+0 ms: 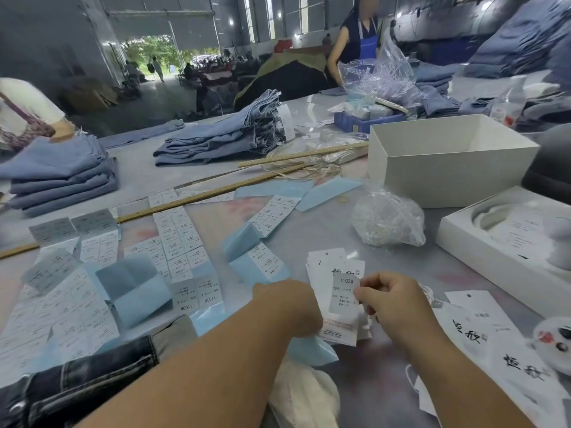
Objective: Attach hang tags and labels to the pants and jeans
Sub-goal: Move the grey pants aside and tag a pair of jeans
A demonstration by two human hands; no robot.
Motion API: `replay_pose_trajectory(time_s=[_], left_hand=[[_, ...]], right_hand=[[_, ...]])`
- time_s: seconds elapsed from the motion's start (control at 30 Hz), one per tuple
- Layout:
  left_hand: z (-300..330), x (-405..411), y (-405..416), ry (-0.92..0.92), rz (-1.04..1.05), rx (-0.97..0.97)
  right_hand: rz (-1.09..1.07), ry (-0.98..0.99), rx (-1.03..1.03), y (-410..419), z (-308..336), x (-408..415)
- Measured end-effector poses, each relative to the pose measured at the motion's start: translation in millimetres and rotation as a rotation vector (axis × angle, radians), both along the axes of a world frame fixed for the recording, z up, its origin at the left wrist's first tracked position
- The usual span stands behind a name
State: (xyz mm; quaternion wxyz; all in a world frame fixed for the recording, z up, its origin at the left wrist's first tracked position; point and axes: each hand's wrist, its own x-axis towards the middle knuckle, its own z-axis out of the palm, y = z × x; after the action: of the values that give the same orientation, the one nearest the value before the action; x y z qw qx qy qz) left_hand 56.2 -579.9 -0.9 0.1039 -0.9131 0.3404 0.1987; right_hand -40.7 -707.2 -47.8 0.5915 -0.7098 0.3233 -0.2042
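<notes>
My right hand (392,301) pinches a small grey sticker label (343,293) printed "1103#" over a white hang tag (336,316). My left hand (290,307) grips the lower left edge of that tag, which lies on top of a small stack of white hang tags (327,261). Sheets of sticker labels (179,239) on blue backing paper are spread over the table to the left. Dark jeans (77,384) lie at the near left edge. More white hang tags (482,329) with black brush lettering lie to the right.
Two wooden rulers (302,156) cross the table's middle. A crumpled plastic bag (386,217) and open white boxes (445,159) stand at right. Folded denim stacks (225,137) sit farther back and at far left (61,177). Two people work at the table's far side.
</notes>
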Motion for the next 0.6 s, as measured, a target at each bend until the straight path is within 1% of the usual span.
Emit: replay_pose_trajectory(time_s=[0.33, 0.6], left_hand=[[-2, 4, -2, 0.063, 0.04, -0.023], [-2, 4, -3, 0.084, 0.037, -0.047]], right_hand=[[-0.013, 0.087, -0.05, 4, -7, 14], [-0.035, 0.094, -0.189, 9, -10, 12]])
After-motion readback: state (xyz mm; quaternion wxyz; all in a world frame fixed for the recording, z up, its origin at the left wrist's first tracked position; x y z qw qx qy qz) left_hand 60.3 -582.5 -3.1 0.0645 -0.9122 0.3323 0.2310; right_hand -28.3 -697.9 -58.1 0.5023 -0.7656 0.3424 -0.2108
